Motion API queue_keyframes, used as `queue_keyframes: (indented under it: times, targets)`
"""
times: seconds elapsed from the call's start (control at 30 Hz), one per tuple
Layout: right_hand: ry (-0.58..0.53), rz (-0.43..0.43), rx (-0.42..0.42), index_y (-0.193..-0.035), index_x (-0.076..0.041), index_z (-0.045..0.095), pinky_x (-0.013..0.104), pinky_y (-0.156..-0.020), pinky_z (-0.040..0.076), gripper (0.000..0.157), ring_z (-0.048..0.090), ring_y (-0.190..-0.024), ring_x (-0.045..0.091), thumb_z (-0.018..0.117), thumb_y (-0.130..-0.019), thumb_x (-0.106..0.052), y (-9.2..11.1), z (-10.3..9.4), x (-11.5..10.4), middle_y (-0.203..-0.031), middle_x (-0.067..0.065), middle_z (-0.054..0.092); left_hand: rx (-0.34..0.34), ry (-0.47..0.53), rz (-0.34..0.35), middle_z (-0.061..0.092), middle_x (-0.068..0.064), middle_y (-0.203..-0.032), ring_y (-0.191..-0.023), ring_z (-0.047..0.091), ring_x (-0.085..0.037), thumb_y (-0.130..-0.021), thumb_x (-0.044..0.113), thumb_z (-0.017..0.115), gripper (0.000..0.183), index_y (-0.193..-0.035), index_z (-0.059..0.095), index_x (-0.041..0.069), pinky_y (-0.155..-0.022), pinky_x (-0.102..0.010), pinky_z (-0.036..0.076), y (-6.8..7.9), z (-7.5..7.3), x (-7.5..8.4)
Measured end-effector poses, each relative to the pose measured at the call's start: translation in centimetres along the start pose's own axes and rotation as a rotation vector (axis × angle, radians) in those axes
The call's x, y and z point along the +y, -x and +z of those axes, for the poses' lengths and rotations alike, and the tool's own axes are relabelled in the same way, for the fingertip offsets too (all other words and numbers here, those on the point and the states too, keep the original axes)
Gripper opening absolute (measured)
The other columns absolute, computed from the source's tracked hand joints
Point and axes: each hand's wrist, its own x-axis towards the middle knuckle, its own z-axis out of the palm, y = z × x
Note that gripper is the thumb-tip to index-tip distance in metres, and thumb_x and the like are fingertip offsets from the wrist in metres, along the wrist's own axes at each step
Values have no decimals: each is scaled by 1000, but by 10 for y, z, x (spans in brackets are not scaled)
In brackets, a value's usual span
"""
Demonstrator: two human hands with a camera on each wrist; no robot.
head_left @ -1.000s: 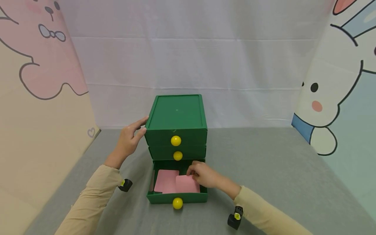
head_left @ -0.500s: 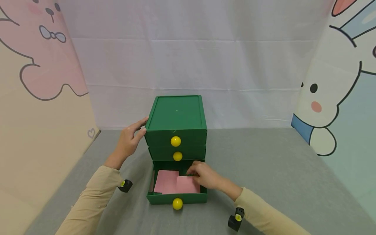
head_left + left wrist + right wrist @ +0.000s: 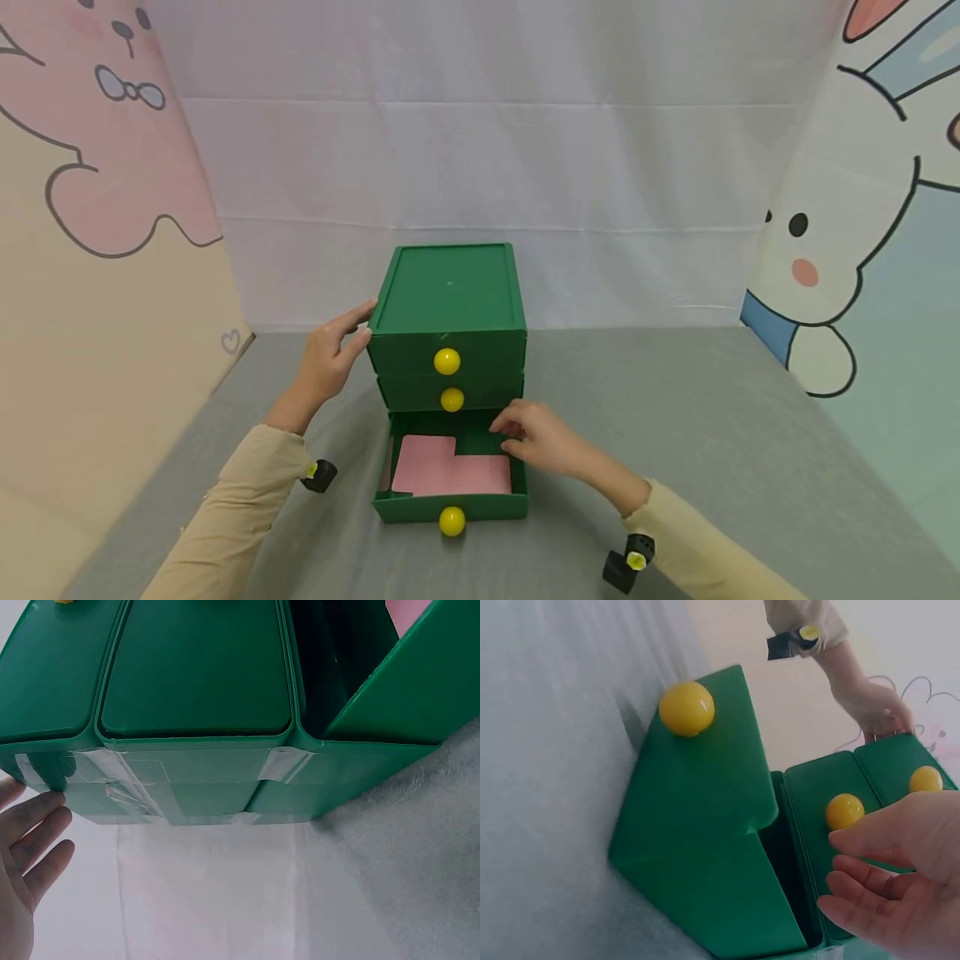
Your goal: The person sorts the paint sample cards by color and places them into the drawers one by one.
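A green three-drawer box [image 3: 450, 287] with round yellow knobs stands on the grey cloth. Its bottom drawer [image 3: 491, 507] is pulled out, while the two above are closed. Inside that drawer lie pink flat cards [image 3: 423, 467], which overlap or adjoin in an L-shaped outline. My left hand [image 3: 322, 362] rests its fingers and thumb against the upper left side of the box. Over the drawer's right rear part hovers my right hand [image 3: 547, 437], its fingers loosely bent and nothing between them. In the right wrist view the drawer's wall hides the cards.
Grey cloth [image 3: 675, 417] covers the table around the box. A white curtain [image 3: 480, 158] hangs behind it, and cartoon-printed panels flank both sides. A black wrist camera [image 3: 628, 567] sits on my right cuff.
My right hand has let go of the pink card and moved up and right, away from it. The right card now lies slightly lower, beside the left one. My left hand stays put.
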Motion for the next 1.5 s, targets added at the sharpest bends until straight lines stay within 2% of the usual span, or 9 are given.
queue_keyframes:
  times: [0.07, 0.17, 0.3, 0.47, 0.6, 0.7, 1.0, 1.27, 1.5]
  targets:
    - [1, 1, 5, -96, 0, 65, 24, -67, 51, 15, 56, -77, 13, 61, -82, 1, 6, 0, -3, -90, 5, 60, 2, 3, -2, 53, -20, -125, -109, 53, -34, -93, 13, 45, 40, -129, 48, -5, -85, -48, 44, 1, 0, -1]
    - [-64, 27, 13, -97, -3, 64, 21, -66, 50, 15, 55, -76, 9, 62, -83, -2, 17, 4, -12, -90, 2, 60, 5, 6, -2, 53, -20, -125, -108, 53, -34, -93, 13, 45, 40, -129, 48, -5, -85, -48, 44, 1, 0, -1]
    - [-252, 103, 27, -99, -8, 63, 22, -64, 50, 15, 54, -76, 7, 63, -85, -11, 31, 16, -31, -89, -1, 60, 7, 8, 3, 53, -20, -125, -109, 53, -33, -94, 14, 45, 40, -129, 48, -5, -85, -47, 44, 1, -1, -1]
    - [-523, 227, 16, -99, -4, 62, 22, -63, 50, 18, 55, -75, 7, 63, -85, -16, 45, 41, -48, -86, -1, 60, 4, 6, -2, 53, -20, -125, -109, 53, -33, -94, 13, 45, 40, -129, 48, -4, -86, -46, 44, 1, -1, -2]
    - [-720, 310, 0, -100, 1, 61, 20, -64, 49, 20, 55, -76, 10, 61, -85, -12, 53, 64, -51, -91, 6, 61, 3, 1, -11, 53, -20, -125, -108, 53, -33, -94, 14, 45, 40, -129, 48, -4, -86, -47, 44, 1, -1, -2]
    - [-823, 389, 15, -101, 4, 60, 20, -65, 48, 21, 55, -77, 14, 61, -86, -10, 55, 80, -48, -94, 9, 61, 2, -7, -10, 53, -20, -125, -108, 54, -34, -94, 14, 45, 40, -129, 48, -4, -85, -47, 44, 1, -1, -1]
    - [-982, 639, 165, -105, 9, 54, 32, -70, 54, 27, 58, -76, 11, 60, -85, -8, 54, 115, -43, -89, 6, 60, 2, 9, -16, 54, -20, -124, -109, 53, -34, -94, 13, 45, 40, -130, 47, -3, -85, -48, 44, 1, -1, -1]
    - [-1128, 726, 357, -107, 11, 46, 33, -75, 54, 30, 58, -81, 10, 59, -86, -5, 42, 133, -48, -98, 14, 55, -4, 11, -18, 55, -21, -123, -110, 52, -34, -94, 13, 45, 40, -130, 47, -2, -85, -48, 44, 1, -1, -1]
    - [-1220, 751, 449, -108, 10, 43, 33, -79, 53, 28, 60, -83, 12, 57, -87, -2, 37, 137, -56, -97, 14, 56, -5, 3, -16, 54, -22, -122, -110, 52, -34, -94, 13, 44, 40, -130, 47, -4, -85, -48, 44, 1, 0, -1]
